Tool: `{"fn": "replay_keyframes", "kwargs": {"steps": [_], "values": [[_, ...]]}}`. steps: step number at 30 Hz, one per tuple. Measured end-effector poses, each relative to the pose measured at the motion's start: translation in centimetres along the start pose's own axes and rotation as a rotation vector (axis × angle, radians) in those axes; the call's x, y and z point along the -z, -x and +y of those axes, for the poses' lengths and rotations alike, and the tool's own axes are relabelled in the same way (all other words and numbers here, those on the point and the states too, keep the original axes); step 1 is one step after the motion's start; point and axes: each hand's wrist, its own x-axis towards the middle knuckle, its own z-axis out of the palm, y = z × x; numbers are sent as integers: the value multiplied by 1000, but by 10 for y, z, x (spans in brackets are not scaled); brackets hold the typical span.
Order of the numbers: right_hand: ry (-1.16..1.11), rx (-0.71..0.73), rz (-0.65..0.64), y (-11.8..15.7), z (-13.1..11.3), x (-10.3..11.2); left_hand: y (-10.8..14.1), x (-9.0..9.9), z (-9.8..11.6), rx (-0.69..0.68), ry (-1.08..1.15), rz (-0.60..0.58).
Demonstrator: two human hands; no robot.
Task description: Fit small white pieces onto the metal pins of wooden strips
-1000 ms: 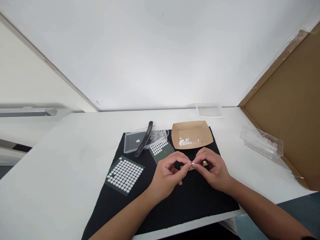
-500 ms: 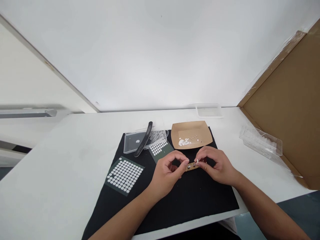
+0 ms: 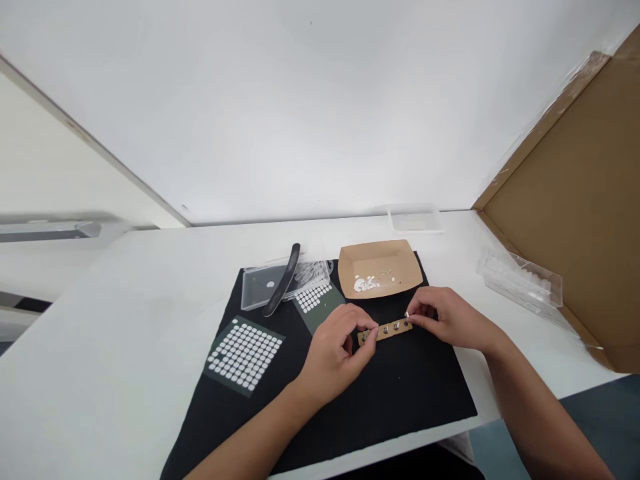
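Matte black cloth (image 3: 400, 393) beneath bare hands (image 3: 340, 350), tan strip (image 3: 390, 331).

The person's 2 bare hands were raised in front of the body, well apart, with the left hand (image 3: 337, 350) nearer the body than the right hand (image 3: 447, 317). The left forearm (image 3: 260, 427) slanted up and rightward from the lower edge of the view; its thumb and index finger met at the tips in a pinch, the back of the hand facing up and the other fingers curled beneath. The right forearm (image 3: 545, 413) came in from the lower right, bending at the right wrist (image 3: 493, 340) so that the hand pointed left. Its thumb and index finger also pinched at the tips, the remaining fingers folded behind.
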Motion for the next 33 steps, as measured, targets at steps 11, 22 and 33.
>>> {"fn": "replay_keyframes", "kwargs": {"steps": [11, 22, 33], "values": [[-53, -17, -100, -1, 7, -4, 0, -2, -2, -92, -77, -4], [-49, -29, -108, -2, 9, -5, -2, 1, -3, -99, -154, 49], [-72, -58, -141, 0, 12, -6, -21, 12, -25, -126, -294, 249]]}}
